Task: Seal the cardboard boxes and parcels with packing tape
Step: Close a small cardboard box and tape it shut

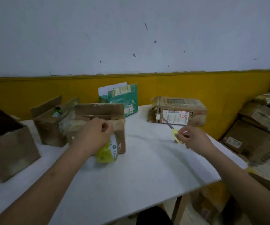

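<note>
white table point(147, 168), yellow-banded wall point(196, 85); left grip point(93, 135) clasps tape roll point(108, 151), right grip point(194, 138) holds scissors point(174, 132).

Probably a parcel storeroom: labelled cardboard boxes point(178, 111) crowd a white table point(147, 159), more cartons point(252, 132) heaped beside it.

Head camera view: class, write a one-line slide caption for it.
Left hand holds a yellow tape roll at an open cardboard box; right hand grips yellow-handled scissors over the white table.
</note>
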`<action>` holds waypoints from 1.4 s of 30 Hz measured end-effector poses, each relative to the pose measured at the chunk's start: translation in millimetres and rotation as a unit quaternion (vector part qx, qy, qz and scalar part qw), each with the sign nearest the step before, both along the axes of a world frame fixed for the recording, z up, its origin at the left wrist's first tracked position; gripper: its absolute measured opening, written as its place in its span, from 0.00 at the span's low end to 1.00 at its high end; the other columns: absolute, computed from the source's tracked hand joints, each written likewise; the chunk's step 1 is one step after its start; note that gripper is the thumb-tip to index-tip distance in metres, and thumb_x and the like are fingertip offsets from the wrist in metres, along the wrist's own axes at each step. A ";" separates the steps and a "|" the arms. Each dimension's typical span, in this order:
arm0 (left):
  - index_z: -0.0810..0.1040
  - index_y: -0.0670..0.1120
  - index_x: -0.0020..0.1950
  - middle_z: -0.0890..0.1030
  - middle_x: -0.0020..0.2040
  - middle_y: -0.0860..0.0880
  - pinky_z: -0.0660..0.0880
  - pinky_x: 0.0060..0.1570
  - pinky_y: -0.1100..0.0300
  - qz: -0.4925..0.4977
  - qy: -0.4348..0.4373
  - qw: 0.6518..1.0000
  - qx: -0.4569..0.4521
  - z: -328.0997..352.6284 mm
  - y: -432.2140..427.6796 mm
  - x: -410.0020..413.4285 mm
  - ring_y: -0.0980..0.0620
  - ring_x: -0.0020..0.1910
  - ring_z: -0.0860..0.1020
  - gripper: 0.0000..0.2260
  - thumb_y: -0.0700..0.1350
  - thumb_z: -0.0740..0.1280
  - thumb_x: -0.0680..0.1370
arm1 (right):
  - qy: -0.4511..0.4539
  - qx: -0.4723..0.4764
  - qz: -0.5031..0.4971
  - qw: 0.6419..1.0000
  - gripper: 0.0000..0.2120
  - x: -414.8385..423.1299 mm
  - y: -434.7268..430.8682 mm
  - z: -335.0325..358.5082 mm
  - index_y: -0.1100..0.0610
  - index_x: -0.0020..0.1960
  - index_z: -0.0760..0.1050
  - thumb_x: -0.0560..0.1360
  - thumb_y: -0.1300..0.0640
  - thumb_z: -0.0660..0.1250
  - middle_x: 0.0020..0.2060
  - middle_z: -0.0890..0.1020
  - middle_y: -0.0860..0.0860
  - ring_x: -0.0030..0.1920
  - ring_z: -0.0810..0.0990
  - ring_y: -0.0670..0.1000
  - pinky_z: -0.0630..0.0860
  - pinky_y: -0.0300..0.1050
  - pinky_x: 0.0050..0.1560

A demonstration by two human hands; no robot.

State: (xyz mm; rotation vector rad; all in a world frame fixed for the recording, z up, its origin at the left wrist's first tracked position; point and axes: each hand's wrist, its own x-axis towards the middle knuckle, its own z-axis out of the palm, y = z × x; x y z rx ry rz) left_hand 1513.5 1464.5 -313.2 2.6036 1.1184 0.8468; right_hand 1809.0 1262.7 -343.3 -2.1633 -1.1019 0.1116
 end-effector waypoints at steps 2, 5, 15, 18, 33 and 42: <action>0.79 0.52 0.46 0.80 0.43 0.55 0.78 0.44 0.50 -0.026 -0.029 0.999 -0.028 -12.9 -3.5 -7.6 0.54 0.42 0.78 0.21 0.66 0.55 0.77 | 0.070 0.131 0.052 0.988 0.05 -45.6 30.0 13.9 0.53 0.46 0.78 0.77 0.51 0.69 0.36 0.85 0.45 0.32 0.81 0.47 0.74 0.41 0.32; 0.79 0.55 0.60 0.79 0.60 0.56 0.72 0.63 0.49 -0.019 -0.047 0.998 -0.036 -24.5 -4.7 -6.6 0.53 0.60 0.75 0.24 0.68 0.57 0.75 | 0.062 0.208 0.135 0.967 0.04 -106.5 81.2 33.7 0.51 0.44 0.81 0.77 0.54 0.69 0.38 0.84 0.46 0.38 0.80 0.44 0.75 0.40 0.36; 0.71 0.49 0.57 0.69 0.56 0.49 0.66 0.57 0.59 0.163 -0.257 0.953 0.004 -48.7 -19.0 9.2 0.52 0.57 0.66 0.27 0.60 0.76 0.65 | -0.204 0.089 0.211 0.952 0.10 -144.7 203.0 26.5 0.52 0.55 0.71 0.82 0.47 0.58 0.44 0.82 0.53 0.44 0.79 0.57 0.63 0.46 0.34; 0.68 0.47 0.54 0.74 0.49 0.50 0.74 0.42 0.60 0.177 -0.407 0.870 -0.213 -52.6 -30.0 19.8 0.52 0.47 0.75 0.28 0.58 0.79 0.66 | -0.226 0.065 0.210 0.949 0.12 -142.4 220.0 26.7 0.53 0.52 0.72 0.82 0.46 0.58 0.43 0.81 0.52 0.43 0.79 0.56 0.67 0.47 0.34; 0.80 0.42 0.49 0.86 0.39 0.44 0.79 0.40 0.57 0.029 -0.320 0.749 -0.580 -38.0 5.1 11.7 0.52 0.28 0.81 0.09 0.47 0.68 0.80 | -0.252 0.083 0.176 0.948 0.12 -134.8 256.6 19.0 0.50 0.45 0.71 0.81 0.43 0.58 0.34 0.74 0.48 0.36 0.74 0.52 0.60 0.44 0.29; 0.78 0.39 0.60 0.86 0.49 0.42 0.76 0.32 0.60 -0.055 -0.406 0.707 -0.576 -39.3 -1.3 14.7 0.46 0.38 0.86 0.12 0.45 0.67 0.80 | -0.163 0.142 0.200 0.956 0.11 -118.3 188.3 74.5 0.49 0.45 0.76 0.78 0.44 0.61 0.37 0.78 0.43 0.36 0.74 0.43 0.70 0.46 0.35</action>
